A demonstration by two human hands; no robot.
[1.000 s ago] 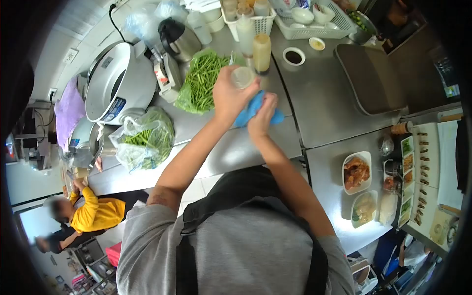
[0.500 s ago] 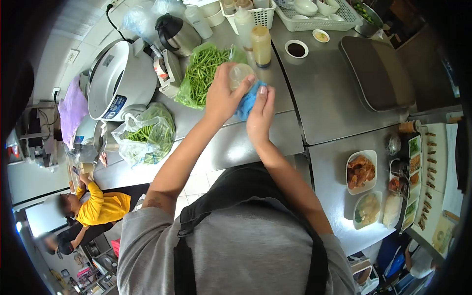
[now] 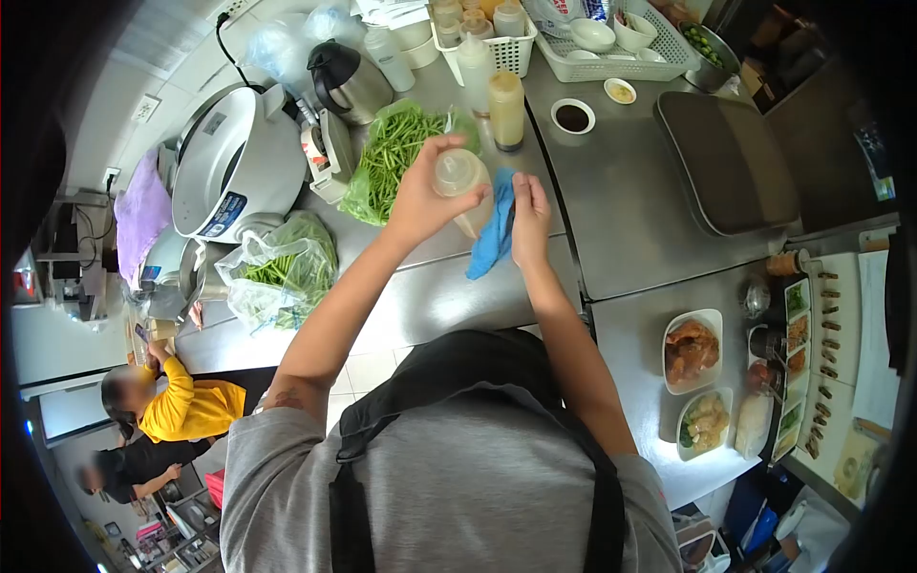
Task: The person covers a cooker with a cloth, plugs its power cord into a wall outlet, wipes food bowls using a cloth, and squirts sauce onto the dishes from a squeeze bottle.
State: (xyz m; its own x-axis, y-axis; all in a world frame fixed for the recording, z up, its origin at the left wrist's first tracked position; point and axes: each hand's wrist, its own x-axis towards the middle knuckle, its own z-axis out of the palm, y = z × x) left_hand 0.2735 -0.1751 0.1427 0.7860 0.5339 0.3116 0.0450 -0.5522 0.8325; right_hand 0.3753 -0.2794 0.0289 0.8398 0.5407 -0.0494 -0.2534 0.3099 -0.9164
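A translucent squeeze bottle (image 3: 459, 174) with a nozzle cap is in my left hand (image 3: 416, 199), thumb and fingers curled round its upper part. The bottle tilts, so its cap faces up toward me. To its right, my right hand (image 3: 531, 222) pinches a blue cloth (image 3: 494, 236), which hangs loosely beside the bottle. Whether cloth and bottle touch I cannot tell. Just left of my left hand lie green beans (image 3: 390, 158) in an open plastic bag. Beyond my right hand stands another squeeze bottle (image 3: 506, 110) with yellowish contents.
A steel counter (image 3: 458, 296) runs under my hands. At left are a bag of greens (image 3: 287, 258), a large pot (image 3: 234, 162) and a thermos (image 3: 349, 81). A sauce bowl (image 3: 573, 116) and dark tray (image 3: 726, 162) lie right. Two people work at far left.
My hands have moved apart. The cloth, bunched against the bottle before, now hangs down from my right hand. The bottle has come slightly nearer to me, still in my left hand.
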